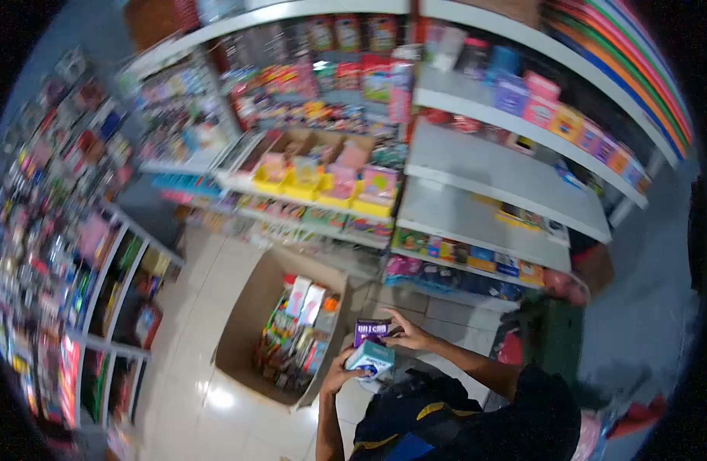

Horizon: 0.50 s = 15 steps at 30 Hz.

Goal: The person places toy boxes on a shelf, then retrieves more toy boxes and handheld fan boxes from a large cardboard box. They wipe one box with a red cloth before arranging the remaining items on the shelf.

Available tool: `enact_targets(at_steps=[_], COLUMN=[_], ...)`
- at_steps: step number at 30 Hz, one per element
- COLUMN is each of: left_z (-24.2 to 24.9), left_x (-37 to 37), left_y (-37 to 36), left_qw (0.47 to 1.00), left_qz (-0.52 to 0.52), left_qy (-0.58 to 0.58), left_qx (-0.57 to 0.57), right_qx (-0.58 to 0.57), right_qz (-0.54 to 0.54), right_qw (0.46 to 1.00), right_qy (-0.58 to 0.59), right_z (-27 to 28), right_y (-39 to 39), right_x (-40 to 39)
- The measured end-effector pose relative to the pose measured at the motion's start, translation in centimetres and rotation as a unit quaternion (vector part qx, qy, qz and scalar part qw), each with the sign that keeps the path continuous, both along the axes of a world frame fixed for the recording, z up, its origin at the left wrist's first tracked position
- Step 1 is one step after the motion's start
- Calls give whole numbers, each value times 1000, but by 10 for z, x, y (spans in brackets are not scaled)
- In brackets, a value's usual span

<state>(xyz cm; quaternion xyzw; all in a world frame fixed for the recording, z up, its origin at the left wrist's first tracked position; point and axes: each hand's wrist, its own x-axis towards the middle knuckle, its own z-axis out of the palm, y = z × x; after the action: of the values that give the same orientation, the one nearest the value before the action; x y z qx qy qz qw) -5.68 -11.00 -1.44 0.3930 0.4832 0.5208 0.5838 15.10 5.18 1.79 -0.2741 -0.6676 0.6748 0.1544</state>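
My left hand is closed around a teal and white box in front of my body. Just beyond that box, and partly covered by it, is a purple box with pale lettering. My right hand is at the purple box's right side, some fingers against it and one stretched out past its top edge. Left of my hands, on the floor, stands an open cardboard carton. Inside it lie white boxes, an orange item and many small colourful packets.
Shelves stand ahead to the right, with several small coloured boxes on the upper one. Yellow bins sit on the middle rack. Crowded racks line the left side. Pale floor tiles run beside the carton.
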Motion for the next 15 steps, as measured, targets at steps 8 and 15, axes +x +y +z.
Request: enact_targets(at_steps=[8, 15], left_z=[14, 47], left_x=[58, 139], left_y=[87, 133], left_qw=[966, 940], left_qz=[-257, -334], left_qy=[26, 41], left_qx=[6, 49], right_qx=[62, 2], right_qz=[-131, -211], right_qw=[988, 976], right_qy=[-45, -57], right_z=[34, 56], right_y=[0, 5], right_x=[116, 210])
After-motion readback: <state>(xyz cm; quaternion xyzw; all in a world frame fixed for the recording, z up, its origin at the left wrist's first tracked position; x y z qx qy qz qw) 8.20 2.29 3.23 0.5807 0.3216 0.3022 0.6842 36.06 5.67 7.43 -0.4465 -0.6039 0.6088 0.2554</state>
